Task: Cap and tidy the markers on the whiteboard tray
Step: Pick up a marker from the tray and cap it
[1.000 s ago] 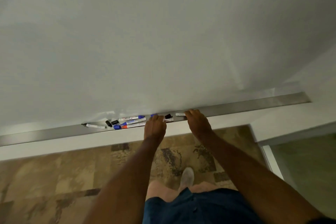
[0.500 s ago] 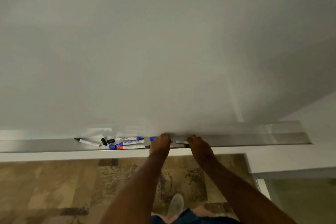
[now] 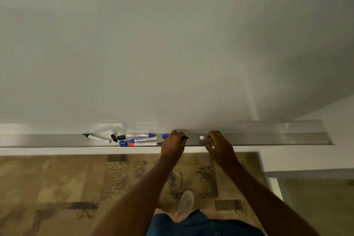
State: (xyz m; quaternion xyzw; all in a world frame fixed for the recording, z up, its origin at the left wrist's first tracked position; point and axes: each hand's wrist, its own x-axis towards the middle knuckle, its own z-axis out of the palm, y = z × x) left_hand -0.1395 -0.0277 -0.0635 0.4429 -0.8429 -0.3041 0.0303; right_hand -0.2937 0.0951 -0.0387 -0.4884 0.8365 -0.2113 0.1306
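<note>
Hands work at the metal whiteboard tray (image 3: 268, 138); the left hand (image 3: 173, 144) has its fingers curled round a small black item (image 3: 185, 137) (cap or marker tip, cannot tell which); the right hand (image 3: 218, 144) pinches a white marker (image 3: 202, 137) whose end points left, just apart from the black item. Further left on the tray lie an uncapped black-tipped marker (image 3: 96, 138), two loose black caps (image 3: 117, 137), a blue-capped marker (image 3: 140, 135) by the board, a second blue marker (image 3: 141, 139) and a red-banded marker (image 3: 142, 143); one blue cap (image 3: 165, 135) sits beside the left hand.
</note>
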